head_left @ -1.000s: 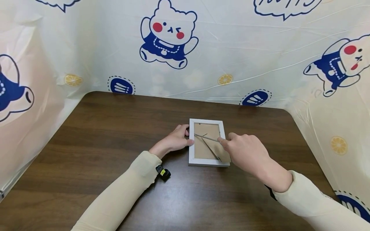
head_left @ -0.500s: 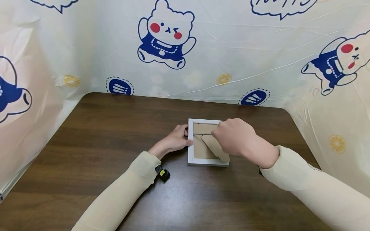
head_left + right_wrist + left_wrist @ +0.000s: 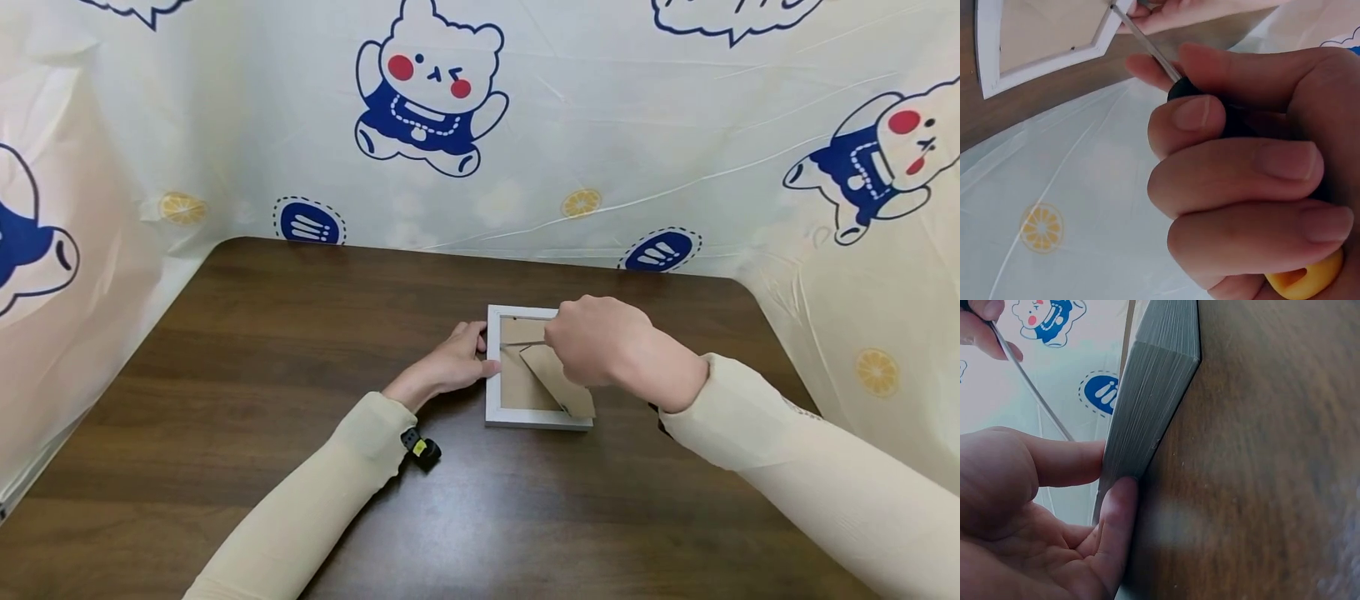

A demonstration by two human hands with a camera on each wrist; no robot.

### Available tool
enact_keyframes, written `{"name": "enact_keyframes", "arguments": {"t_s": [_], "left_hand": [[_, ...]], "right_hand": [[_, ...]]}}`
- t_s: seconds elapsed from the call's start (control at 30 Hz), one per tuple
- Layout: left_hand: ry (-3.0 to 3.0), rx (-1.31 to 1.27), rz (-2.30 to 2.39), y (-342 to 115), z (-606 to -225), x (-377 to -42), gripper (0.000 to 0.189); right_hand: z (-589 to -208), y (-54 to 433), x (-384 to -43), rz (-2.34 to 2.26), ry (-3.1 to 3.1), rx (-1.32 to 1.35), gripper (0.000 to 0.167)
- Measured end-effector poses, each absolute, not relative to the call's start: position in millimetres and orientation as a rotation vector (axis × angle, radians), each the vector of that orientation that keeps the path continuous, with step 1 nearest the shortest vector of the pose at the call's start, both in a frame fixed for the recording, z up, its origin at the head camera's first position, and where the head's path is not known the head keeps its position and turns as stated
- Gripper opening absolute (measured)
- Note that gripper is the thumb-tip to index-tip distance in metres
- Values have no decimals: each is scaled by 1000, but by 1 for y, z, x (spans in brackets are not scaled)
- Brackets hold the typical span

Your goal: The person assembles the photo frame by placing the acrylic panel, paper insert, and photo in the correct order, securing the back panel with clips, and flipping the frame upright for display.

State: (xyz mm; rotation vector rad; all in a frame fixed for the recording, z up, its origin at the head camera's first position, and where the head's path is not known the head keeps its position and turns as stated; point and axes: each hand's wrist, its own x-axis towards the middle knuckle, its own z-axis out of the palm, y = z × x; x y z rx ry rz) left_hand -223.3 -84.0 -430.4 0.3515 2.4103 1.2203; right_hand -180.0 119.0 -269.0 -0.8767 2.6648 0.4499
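A white picture frame [image 3: 492,404] lies face down on the table, its brown backing board [image 3: 517,387] showing. A cardboard stand flap [image 3: 562,385] slants across the lower right of the backing. My left hand [image 3: 452,363] holds the frame's left side between thumb and fingers. In my right hand [image 3: 606,343] is a screwdriver [image 3: 1147,45]; curled fingers wrap its black handle, and the yellow handle end [image 3: 1310,280] pokes out below them. The metal tip meets the inner edge of the frame's left side, near my left thumb. My right hand hides the frame's upper right part.
The dark wooden table [image 3: 337,333] spreads around the frame on all sides. Behind it and at both sides hangs a pale curtain [image 3: 562,108] printed with cartoon bears and orange slices. A small black device [image 3: 422,450] sits at my left wrist.
My right hand has moved up and left over the frame, closer to the screwdriver's tip side, with the wrist turned. The tip stays at the left inner edge; my left hand keeps its hold.
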Motion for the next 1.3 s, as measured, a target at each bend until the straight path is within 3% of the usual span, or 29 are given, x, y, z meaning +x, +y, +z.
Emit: {"name": "enact_keyframes", "arguments": {"t_s": [0.33, 0.83, 1.3], "left_hand": [[2406, 356, 1233, -83, -434, -223, 77], [2418, 366, 1233, -80, -430, -223, 77], [2429, 370, 1211, -82, -430, -223, 76]], "right_hand": [[-258, 118, -205, 575, 2592, -915, 37], [-251, 118, -238, 430, 2405, -834, 40], [-249, 105, -225, 551, 2458, -839, 38]]}}
